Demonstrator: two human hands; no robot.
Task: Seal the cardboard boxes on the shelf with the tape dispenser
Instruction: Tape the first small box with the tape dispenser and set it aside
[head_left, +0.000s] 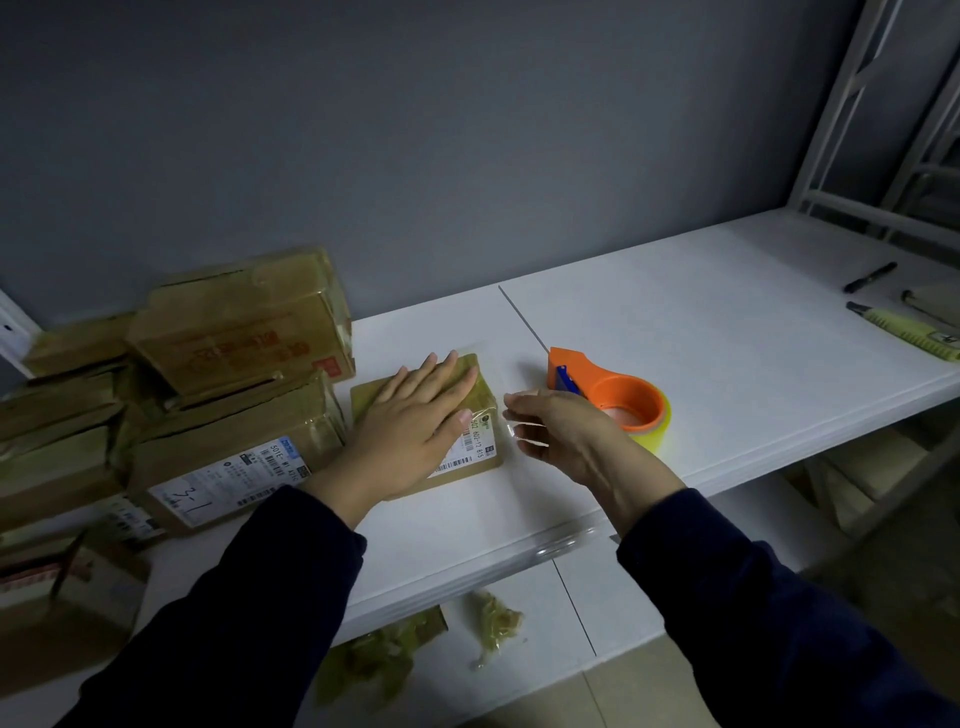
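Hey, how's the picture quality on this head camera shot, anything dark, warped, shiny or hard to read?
In the head view, light is dim and the corners darkest; the wide lens bows the shelf edge and leans the rack frame; small glints show on the clear tape at the right hand; the label on the small box under the left hand is only partly readable.

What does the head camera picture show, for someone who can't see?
A left hand presses on a small box on a white shelf; the right hand holds clear tape beside an orange dispenser. More boxes stand at left.
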